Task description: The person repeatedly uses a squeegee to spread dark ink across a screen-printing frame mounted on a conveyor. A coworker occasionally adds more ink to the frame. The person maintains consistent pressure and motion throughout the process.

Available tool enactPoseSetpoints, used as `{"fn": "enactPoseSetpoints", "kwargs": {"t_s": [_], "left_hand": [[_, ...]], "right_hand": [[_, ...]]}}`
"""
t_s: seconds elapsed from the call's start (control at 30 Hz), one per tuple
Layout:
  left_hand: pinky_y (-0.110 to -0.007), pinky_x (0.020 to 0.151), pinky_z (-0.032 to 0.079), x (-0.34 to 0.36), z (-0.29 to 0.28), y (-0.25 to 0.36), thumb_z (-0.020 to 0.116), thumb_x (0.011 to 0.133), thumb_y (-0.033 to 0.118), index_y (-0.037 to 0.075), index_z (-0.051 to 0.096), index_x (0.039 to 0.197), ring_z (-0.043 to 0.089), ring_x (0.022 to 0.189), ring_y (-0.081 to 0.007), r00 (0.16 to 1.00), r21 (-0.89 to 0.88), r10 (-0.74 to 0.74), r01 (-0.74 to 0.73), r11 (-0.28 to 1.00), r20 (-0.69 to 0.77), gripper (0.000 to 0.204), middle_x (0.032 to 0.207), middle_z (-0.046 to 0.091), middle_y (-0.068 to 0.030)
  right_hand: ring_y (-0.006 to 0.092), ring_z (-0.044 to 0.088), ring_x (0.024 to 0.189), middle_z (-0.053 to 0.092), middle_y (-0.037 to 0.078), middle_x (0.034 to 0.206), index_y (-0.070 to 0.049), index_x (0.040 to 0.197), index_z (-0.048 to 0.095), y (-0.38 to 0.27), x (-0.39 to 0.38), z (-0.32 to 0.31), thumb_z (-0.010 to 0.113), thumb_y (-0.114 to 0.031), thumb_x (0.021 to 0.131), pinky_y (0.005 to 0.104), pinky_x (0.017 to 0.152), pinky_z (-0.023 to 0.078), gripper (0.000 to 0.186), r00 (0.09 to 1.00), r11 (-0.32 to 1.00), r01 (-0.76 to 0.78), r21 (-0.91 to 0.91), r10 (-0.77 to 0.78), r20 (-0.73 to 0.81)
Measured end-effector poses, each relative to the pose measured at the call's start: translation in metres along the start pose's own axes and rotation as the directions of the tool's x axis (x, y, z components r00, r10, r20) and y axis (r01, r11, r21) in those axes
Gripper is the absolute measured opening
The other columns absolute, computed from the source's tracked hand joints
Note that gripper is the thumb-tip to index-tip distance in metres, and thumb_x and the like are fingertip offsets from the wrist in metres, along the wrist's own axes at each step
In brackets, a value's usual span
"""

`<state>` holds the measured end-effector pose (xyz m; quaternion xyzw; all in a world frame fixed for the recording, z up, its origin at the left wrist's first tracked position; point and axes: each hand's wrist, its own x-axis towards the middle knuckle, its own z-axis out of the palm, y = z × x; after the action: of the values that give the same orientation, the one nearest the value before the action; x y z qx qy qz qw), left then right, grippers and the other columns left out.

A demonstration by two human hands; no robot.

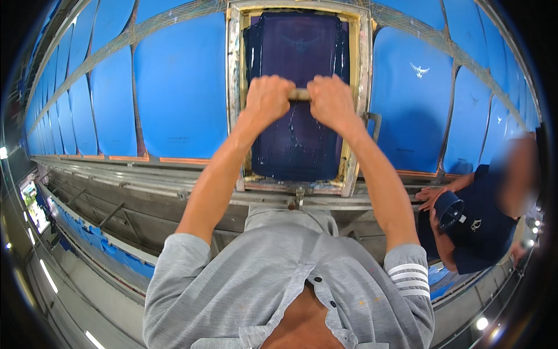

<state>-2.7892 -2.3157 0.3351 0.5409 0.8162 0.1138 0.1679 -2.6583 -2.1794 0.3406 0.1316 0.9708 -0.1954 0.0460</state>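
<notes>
Both my arms reach forward over a screen printing frame (pixel 233 87). My left hand (pixel 268 99) and my right hand (pixel 332 102) are closed, side by side, round the pale handle of a squeegee (pixel 299 94). A short stretch of the handle shows between my fists; the blade is hidden. The squeegee stands across the dark purple mesh (pixel 296 136), about midway along it. Dark, wet-looking ink streaks and drips mark the mesh below my hands. A faint winged emblem (pixel 299 42) shows at the far end of the mesh.
Blue panels (pixel 180 93) run in a row left and right along the table; one on the right bears a white winged print (pixel 419 70). A metal rail (pixel 145 174) edges the near side. Close at right, a person in a dark shirt (pixel 485 227) holds a dark round tub (pixel 449 209).
</notes>
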Motion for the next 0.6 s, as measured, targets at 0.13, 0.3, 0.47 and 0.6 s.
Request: {"fn": "enactPoseSetpoints", "kwargs": {"t_s": [0.13, 0.3, 0.47, 0.6], "left_hand": [[-0.047, 0.060, 0.053, -0.108, 0.026, 0.046, 0.064, 0.071, 0.004, 0.012, 0.074, 0.084, 0.069, 0.071, -0.0360, 0.999, -0.123, -0.037, 0.040, 0.992, 0.024, 0.018, 0.077, 0.071, -0.0130], [-0.043, 0.066, 0.055, -0.181, 0.045, 0.080, 0.062, 0.070, 0.001, 0.007, 0.074, 0.094, 0.071, 0.081, -0.0312, 0.998, -0.126, -0.034, 0.040, 0.991, 0.047, 0.027, 0.090, 0.073, -0.0104], [-0.043, 0.070, 0.056, -0.188, 0.048, 0.079, 0.061, 0.071, 0.000, 0.006, 0.074, 0.096, 0.071, 0.086, -0.0313, 0.999, -0.084, -0.035, 0.036, 0.996, 0.015, 0.028, 0.094, 0.074, -0.0111], [-0.042, 0.074, 0.056, -0.187, 0.050, 0.085, 0.061, 0.070, 0.000, 0.005, 0.073, 0.098, 0.072, 0.089, -0.0309, 1.000, -0.082, -0.013, 0.012, 0.997, -0.012, 0.031, 0.096, 0.074, -0.0122]], "right_hand": [[0.0323, 0.066, 0.091, 0.065, 0.014, 0.088, -0.004, 0.084, 0.069, -0.050, -0.101, 0.025, 0.063, -0.004, 0.073, 0.0539, 0.100, 0.046, 0.013, 0.999, 0.998, -0.002, 0.070, -0.001, 0.042], [0.0327, 0.066, 0.095, 0.064, 0.014, 0.088, -0.004, 0.094, 0.072, -0.076, -0.177, 0.050, 0.072, -0.021, 0.078, 0.0561, 0.105, 0.043, 0.023, 1.000, 0.988, 0.017, 0.153, -0.017, -0.003], [0.0398, 0.061, 0.105, 0.064, 0.013, 0.118, -0.006, 0.112, 0.069, 0.005, -0.141, 0.021, 0.075, -0.039, 0.082, 0.0528, 0.096, 0.044, 0.045, 0.836, 0.930, -0.179, 0.320, 0.316, -0.450], [0.0428, 0.064, 0.096, 0.069, 0.017, 0.106, -0.004, 0.110, 0.069, 0.091, -0.130, 0.061, 0.064, -0.037, 0.093, 0.0493, 0.082, 0.049, 0.037, 0.537, 0.637, -0.626, 0.449, 0.770, -0.345]]}}
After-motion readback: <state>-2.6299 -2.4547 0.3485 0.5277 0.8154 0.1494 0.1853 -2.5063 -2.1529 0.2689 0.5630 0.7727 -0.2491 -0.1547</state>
